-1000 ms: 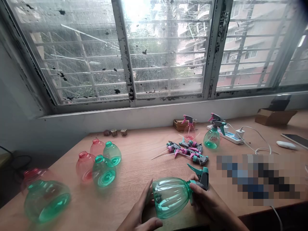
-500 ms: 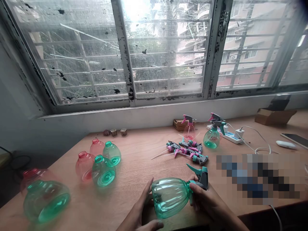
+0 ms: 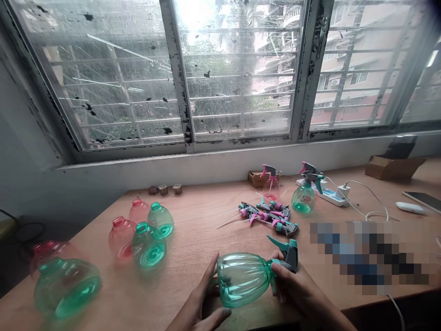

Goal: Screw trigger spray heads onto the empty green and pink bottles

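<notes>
A clear green spray bottle (image 3: 243,279) lies on its side in the air above the near table edge, its base to the left. At its neck is a grey and teal trigger spray head (image 3: 291,255). The fingers of my right hand (image 3: 292,280) are closed around the collar where head and bottle meet. My left hand (image 3: 203,299) cups the base end, fingers behind it and thumb below; part of those fingers is hidden by the bottle. Beyond my hands lies a pile of loose grey, pink and teal spray heads (image 3: 267,215) with thin tubes.
Several open green bottles (image 3: 149,246) and pink bottles (image 3: 119,236) without heads stand on the left. A pink spray bottle (image 3: 271,186) and a green one (image 3: 303,197) with heads on stand at the back. A power strip (image 3: 332,195), cables, phone (image 3: 425,201) and cardboard box (image 3: 392,166) are right.
The bottle's base end has risen very slightly, and my left thumb has shifted up a little beneath it. My right hand keeps its hold on the collar.
</notes>
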Demonstrator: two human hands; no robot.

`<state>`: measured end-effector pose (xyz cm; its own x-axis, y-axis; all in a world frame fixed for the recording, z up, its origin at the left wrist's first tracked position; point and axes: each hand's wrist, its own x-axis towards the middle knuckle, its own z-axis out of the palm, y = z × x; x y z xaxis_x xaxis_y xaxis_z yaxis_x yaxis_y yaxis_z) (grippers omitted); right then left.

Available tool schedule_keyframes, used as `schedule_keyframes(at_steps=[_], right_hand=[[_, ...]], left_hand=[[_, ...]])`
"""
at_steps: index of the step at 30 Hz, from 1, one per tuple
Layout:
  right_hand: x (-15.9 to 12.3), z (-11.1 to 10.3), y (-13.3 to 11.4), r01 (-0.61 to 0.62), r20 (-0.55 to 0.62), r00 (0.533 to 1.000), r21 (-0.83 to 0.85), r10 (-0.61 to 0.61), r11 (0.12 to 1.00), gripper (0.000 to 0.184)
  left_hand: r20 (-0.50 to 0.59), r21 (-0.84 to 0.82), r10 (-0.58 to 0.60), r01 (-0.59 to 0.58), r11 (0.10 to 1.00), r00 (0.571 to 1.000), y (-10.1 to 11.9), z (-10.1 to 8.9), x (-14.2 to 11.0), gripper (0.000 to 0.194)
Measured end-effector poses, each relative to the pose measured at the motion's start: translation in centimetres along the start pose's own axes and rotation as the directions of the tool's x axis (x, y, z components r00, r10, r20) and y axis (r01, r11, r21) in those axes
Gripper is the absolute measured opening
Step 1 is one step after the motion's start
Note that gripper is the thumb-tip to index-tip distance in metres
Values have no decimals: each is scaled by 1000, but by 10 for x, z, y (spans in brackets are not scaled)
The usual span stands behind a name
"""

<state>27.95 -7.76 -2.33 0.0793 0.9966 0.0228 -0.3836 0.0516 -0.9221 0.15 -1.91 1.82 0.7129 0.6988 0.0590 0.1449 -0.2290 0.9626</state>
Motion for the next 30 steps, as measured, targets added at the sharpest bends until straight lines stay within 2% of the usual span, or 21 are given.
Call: schedule_keyframes(at_steps=[9, 17, 21, 25, 30], right_hand=[[0, 1, 0, 22, 2, 1000, -27, -22, 999, 44], [3, -2, 5, 38, -16, 999, -32, -39, 999, 43], [2, -2, 5, 20, -21, 1000, -36, -21, 999, 45], [0, 0, 2, 24, -21, 999, -47, -25, 999, 45], [-1, 2, -1, 22, -29, 999, -60, -24, 998, 43]], left_hand=[[4, -60, -19, 20, 998, 1000, -5, -1, 0, 87], [32, -109, 51, -47, 993, 998, -6, 0, 3, 94], [60, -188, 77, -64, 980, 995, -5, -2, 4, 79], [64, -187, 69, -56, 981, 996, 2, -2, 4, 60], [74, -235, 27, -9, 972, 997, -1, -4, 3, 68]])
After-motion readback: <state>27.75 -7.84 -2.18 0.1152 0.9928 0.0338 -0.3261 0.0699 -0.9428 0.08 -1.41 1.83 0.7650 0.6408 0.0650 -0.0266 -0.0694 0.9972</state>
